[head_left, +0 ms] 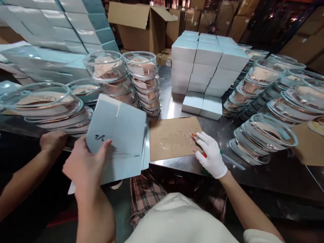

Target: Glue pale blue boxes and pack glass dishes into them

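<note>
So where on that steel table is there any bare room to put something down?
Bare steel table shows between the brown cardboard sheet and the white box stack. More lies along the near edge, right of the gloved right hand. The glass dish stacks crowd the right side; more dishes fill the left. The left hand holds a flat carton.

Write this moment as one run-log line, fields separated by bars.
left hand: holds flat light-blue carton | right hand, gloved: on orange-green tool at cardboard sheet | another person's hand: at table edge

A steel worktable gleams under overhead light; brown cardboard cartons crowd the dim back, perhaps against shelving.
</note>
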The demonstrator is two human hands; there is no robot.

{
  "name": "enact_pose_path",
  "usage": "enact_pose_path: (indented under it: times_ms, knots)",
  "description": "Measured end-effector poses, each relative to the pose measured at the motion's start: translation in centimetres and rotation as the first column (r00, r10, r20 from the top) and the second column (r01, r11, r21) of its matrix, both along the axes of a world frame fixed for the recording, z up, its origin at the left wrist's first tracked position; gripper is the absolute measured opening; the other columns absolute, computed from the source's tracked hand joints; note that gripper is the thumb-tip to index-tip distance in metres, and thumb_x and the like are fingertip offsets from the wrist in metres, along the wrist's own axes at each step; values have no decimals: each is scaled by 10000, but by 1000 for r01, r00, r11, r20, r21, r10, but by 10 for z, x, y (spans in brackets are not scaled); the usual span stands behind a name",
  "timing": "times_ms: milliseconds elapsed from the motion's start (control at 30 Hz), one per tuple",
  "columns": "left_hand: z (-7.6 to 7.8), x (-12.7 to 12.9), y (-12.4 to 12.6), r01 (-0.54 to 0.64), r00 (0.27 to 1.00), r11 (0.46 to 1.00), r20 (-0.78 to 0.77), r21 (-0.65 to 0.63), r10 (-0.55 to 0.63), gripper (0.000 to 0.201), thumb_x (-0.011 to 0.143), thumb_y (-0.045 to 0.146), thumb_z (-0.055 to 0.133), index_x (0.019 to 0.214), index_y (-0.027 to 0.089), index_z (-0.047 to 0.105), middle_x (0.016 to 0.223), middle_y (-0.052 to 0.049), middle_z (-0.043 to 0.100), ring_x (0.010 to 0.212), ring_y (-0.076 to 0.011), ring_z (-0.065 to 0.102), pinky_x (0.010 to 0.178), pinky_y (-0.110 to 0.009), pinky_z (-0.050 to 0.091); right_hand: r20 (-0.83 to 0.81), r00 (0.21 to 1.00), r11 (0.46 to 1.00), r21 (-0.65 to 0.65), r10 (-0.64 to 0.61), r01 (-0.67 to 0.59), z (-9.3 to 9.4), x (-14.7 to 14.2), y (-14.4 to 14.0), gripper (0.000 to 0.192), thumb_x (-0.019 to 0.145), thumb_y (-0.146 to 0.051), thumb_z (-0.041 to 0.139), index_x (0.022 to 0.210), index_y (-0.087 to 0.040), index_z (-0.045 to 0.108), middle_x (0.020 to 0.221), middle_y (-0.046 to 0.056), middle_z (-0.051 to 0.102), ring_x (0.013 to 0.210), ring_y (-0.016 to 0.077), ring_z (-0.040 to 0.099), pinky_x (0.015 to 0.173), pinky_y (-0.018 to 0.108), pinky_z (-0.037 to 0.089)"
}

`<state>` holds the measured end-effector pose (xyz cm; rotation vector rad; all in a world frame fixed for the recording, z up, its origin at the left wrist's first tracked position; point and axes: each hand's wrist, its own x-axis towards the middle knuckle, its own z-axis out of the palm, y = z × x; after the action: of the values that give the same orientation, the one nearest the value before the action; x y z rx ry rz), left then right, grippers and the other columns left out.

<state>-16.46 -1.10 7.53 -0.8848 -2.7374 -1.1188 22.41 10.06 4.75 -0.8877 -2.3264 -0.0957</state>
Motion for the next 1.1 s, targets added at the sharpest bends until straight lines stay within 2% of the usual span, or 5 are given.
enact_pose_path:
  times_ms: [300, 667, 800, 933, 1100]
  knots:
    - [-37, 89, -27, 782, 574, 588, 132, 206, -808, 491, 822, 606, 798, 1228, 331, 791, 1076, -43, 832, 742, -234, 752, 602, -286, 551, -282, 958, 932, -360, -62, -46, 24, -23, -28, 302, 1037, -400, 552, 1138, -187, 741, 1054, 108, 783, 996, 252, 733, 941, 386, 583]
    - [-78, 96, -53, 932, 296, 216, 268, -292, -917, 1083, 648, 763, 847, 1531, 203, 570, 1433, -227, 673, 1279, -431, 673, 1041, -542, 573, -495, 850, -153, -868, 181, -473, -23, -2, -70, 804, 902, -861, 517, 1148, -152, 805, 1145, 110, 780, 1195, 279, 686, 1088, 415, 539]
    - [-76, 78, -65, 958, 261, 182, 416, -221, -871, 708, 831, 620, 758, 1446, 287, 652, 1333, -123, 753, 1155, -358, 742, 1001, -455, 591, -455, 890, 99, -886, 7, -454, -28, 28, -79, 772, 900, -821, 581, 1310, -185, 733, 1249, 152, 765, 1199, 310, 715, 1099, 458, 544]
    - [-80, 65, -64, 835, 494, 537, 271, 116, -826, 554, 852, 498, 753, 1332, 228, 698, 1272, -122, 758, 1139, -338, 736, 979, -445, 608, -530, 800, 634, -729, -281, -260, -53, 31, -95, 809, 892, -730, 686, 1521, -249, 519, 1476, 182, 634, 1306, 324, 669, 1154, 513, 515]
    - [-117, 123, -49, 684, 472, 525, 241, 507, -848, 718, 809, 460, 767, 1450, 209, 560, 1293, -151, 691, 1184, -307, 693, 1018, -449, 580, -512, 823, 800, -587, -246, -125, -75, -21, -99, 1111, 887, -878, 499, 1702, -213, 143, 1723, 200, 285, 1645, 359, 236, 1345, 566, 224]
